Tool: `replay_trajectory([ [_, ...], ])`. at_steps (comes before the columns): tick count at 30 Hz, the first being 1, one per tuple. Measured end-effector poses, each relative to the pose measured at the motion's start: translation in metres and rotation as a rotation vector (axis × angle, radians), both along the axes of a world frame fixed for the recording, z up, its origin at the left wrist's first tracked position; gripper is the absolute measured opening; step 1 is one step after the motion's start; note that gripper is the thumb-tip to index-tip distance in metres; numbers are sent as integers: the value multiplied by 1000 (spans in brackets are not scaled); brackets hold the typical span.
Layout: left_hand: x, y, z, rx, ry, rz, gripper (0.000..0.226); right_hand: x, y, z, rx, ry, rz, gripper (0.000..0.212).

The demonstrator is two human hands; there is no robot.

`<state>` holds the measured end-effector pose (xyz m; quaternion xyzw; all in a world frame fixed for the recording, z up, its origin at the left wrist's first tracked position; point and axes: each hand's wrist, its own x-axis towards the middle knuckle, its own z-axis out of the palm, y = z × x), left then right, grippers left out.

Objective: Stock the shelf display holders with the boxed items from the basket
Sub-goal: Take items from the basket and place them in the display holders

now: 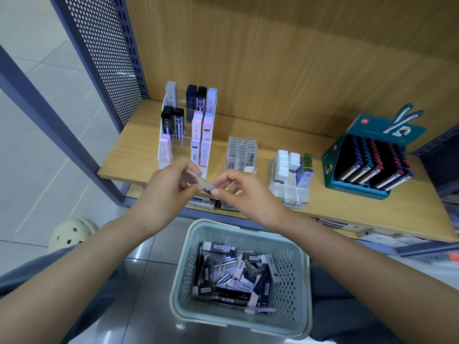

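Lead box (198,182) pinched between my left hand (164,192) and right hand (244,192), crosswise just before the tiered holder (162,165), left nearer.

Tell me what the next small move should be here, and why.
Probably carry the box, held by left hand and right hand, forward into the empty front-row slot of the tiered holder: it is already out of the basket.

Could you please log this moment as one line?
left hand, right hand: pinching one box | basket: holds boxes | tiered holder: part filled
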<state>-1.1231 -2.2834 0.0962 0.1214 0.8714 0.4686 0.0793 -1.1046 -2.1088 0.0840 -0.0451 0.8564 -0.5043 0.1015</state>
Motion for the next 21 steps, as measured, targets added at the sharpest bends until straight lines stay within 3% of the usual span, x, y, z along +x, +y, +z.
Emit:
replay_trajectory([
  [3, 6, 9, 1, 96, 20, 2, 19, 9, 3, -2, -33, -54, 32, 9],
  [6, 7, 15, 1, 126, 62, 0, 11, 14, 3, -6, -300, -210, -39, 11],
  [10, -7, 20, -6, 11, 135, -35, 4, 4, 21, -8, -439, -203, -200, 7],
  [12, -18, 24, -14, -92, 164, -79, 12, -5, 39, -7, -437, -121, -323, 8],
  [14, -32, 31, -23, -173, 196, -124, 19, -14, 60, -7, -322, -13, -432, 5],
  [16, -45, 39, -31, -246, 233, -174, 23, -24, 78, -8, -85, 95, -481, 7],
  [21, -67, 63, -46, -351, 294, -250, 30, -50, 94, -16, 250, 239, -420, 16],
])
